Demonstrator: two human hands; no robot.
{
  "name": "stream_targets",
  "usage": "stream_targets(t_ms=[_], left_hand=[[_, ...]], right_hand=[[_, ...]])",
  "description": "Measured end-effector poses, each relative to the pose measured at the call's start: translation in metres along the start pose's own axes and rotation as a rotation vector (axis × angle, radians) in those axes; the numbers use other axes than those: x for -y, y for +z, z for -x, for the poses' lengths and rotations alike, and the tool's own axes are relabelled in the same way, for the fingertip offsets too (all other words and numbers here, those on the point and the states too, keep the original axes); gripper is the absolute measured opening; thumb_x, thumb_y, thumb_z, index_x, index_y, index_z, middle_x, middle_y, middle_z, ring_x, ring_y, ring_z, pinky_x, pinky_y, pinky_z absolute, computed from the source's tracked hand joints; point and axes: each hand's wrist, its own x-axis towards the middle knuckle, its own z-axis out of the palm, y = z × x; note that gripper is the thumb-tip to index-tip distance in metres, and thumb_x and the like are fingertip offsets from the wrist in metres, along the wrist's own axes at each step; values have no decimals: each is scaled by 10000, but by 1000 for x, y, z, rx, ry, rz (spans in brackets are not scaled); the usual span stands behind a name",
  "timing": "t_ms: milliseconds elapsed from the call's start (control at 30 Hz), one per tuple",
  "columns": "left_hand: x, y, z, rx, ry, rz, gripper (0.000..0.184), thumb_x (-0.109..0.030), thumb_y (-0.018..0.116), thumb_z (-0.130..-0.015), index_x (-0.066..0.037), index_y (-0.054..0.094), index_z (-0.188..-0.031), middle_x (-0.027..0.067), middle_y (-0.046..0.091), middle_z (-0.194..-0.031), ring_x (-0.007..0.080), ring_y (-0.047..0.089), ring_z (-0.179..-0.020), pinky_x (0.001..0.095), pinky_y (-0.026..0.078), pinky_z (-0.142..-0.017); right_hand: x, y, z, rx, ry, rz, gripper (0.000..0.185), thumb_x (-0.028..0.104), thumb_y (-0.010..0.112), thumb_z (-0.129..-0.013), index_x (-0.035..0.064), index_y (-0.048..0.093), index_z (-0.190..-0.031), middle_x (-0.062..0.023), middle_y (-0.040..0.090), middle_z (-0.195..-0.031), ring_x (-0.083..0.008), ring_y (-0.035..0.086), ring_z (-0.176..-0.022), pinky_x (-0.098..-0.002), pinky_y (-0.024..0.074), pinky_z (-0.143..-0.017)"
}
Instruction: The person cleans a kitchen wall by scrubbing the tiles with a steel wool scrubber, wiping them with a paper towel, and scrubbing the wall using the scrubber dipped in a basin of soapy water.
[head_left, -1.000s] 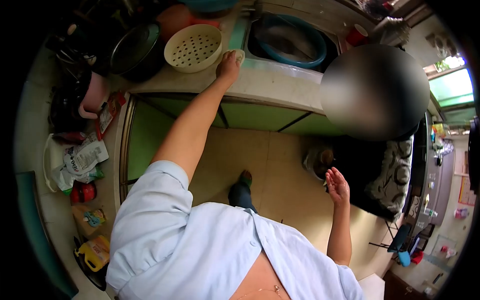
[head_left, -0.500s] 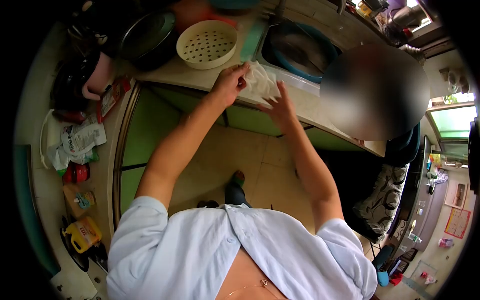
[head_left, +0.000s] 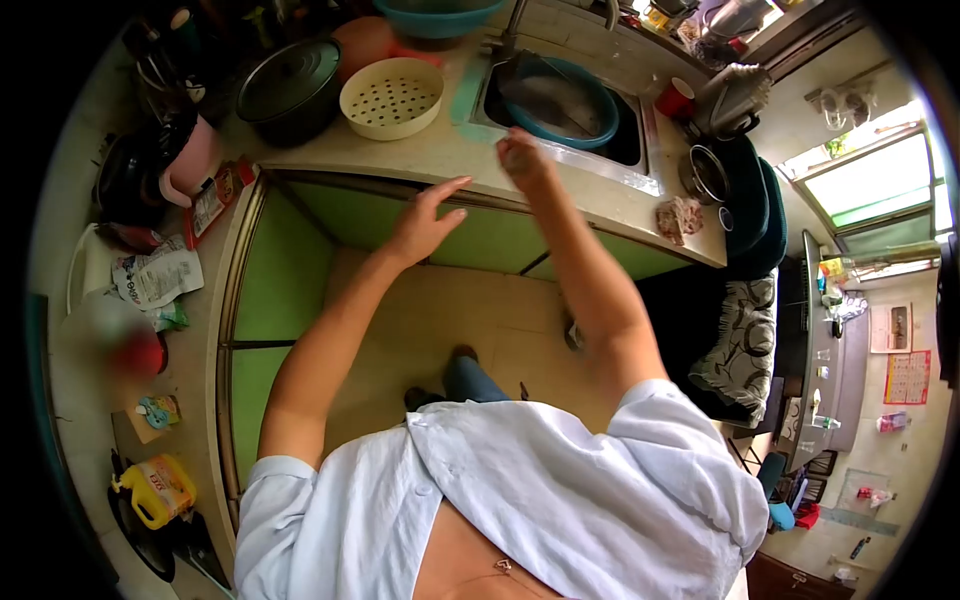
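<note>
My left hand [head_left: 428, 222] is over the front edge of the counter, fingers stretched and thumb apart, with nothing in it. My right hand [head_left: 524, 160] is closed in a fist just in front of the sink [head_left: 640, 170]. What it holds, if anything, is hidden, and motion softens its outline. Beyond that fist, a blue basin [head_left: 606, 112] sits in the sink with greyish, cloudy contents. The white crumpled sheet from before does not show in this view. A cream strainer basket with holes [head_left: 390, 125] stands on the counter beyond my left hand.
A dark lidded pot [head_left: 290, 95] stands left of the strainer. At the right lie a crumpled cloth-like bundle [head_left: 679, 218], a metal pan [head_left: 706, 175] and a red cup [head_left: 675, 98]. A yellow jug [head_left: 160, 490] and packets [head_left: 158, 272] line the left counter.
The white sheet has left view. My left hand has released it and drawn back toward me; my right hand has moved up to the sink and closed. The view has shifted too.
</note>
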Motion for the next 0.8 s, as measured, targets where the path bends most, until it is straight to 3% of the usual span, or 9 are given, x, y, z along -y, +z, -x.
stream_targets(t_ms=[100, 200, 267, 367, 567, 633, 700, 767, 800], left_hand=[[29, -21, 23, -55, -215, 314, 369, -43, 546, -826, -19, 479, -1188, 120, 525, -1183, 202, 483, -1112, 305, 398, -921], [58, -49, 54, -107, -390, 103, 369, -36, 530, -838, -20, 463, -1201, 110, 548, -1135, 185, 517, -1050, 287, 427, -874], [86, -65, 81, -174, -472, 58, 361, -78, 519, -857, -45, 466, -1212, 114, 548, -1128, 186, 518, -1046, 288, 423, -874], [104, -81, 135, -352, -703, -8, 376, -132, 511, -873, -61, 447, -1236, 94, 550, -1114, 166, 510, -1045, 285, 403, -892], [82, -107, 253, -582, -1125, -256, 423, -172, 523, -869, -58, 422, -1264, 86, 547, -1114, 175, 484, -1069, 298, 377, -901], [67, -105, 290, -741, -1197, -297, 448, -173, 528, -860, -56, 411, -1276, 63, 569, -1003, 148, 525, -918, 274, 411, -806], [33, -102, 305, -759, -1421, -225, 463, -152, 524, -852, -46, 400, -1285, 43, 557, -877, 115, 496, -733, 261, 411, -675], [21, -90, 340, -837, -1459, -229, 459, -138, 513, -853, -40, 397, -1286, 33, 539, -830, 98, 457, -676, 258, 393, -628], [15, -85, 353, -907, -1488, -232, 456, -124, 502, -854, -34, 394, -1287, 22, 522, -783, 82, 417, -618, 254, 375, -582]], right_hand=[[102, 13, -30, -32, 59, 171, 123, 7, 496, -777, -39, 555, -875, -107, 527, -721, -215, 521, -613, -301, 456, -529], [172, 5, -95, 43, 80, 274, 236, 24, 545, -769, 4, 553, -1005, -89, 576, -802, -212, 565, -688, -306, 480, -581], [199, -4, -138, 88, 66, 319, 184, 62, 546, -781, 16, 550, -959, -79, 563, -773, -199, 545, -653, -303, 454, -549], [220, -17, -194, 100, -39, 472, 124, 119, 547, -799, 35, 546, -890, -64, 543, -731, -180, 514, -601, -299, 416, -501], [236, -64, -305, 185, -508, 1080, 181, 232, 550, -834, 72, 538, -752, -34, 503, -646, -142, 454, -497, -289, 339, -404], [234, -74, -331, 188, -594, 1190, 233, 270, 551, -845, 84, 535, -707, -24, 490, -618, -129, 434, -462, -286, 313, -372], [227, -73, -335, 105, -571, 1211, 271, 274, 544, -853, 96, 508, -652, -22, 476, -585, -122, 406, -408, -287, 279, -333], [216, -72, -338, 132, -802, 1258, 265, 256, 521, -860, 98, 500, -648, -24, 494, -607, -135, 452, -439, -302, 329, -360], [217, -60, -333, -10, -597, 1284, 232, 225, 494, -859, 87, 533, -677, -43, 531, -658, -162, 509, -554, -311, 387, -440]])
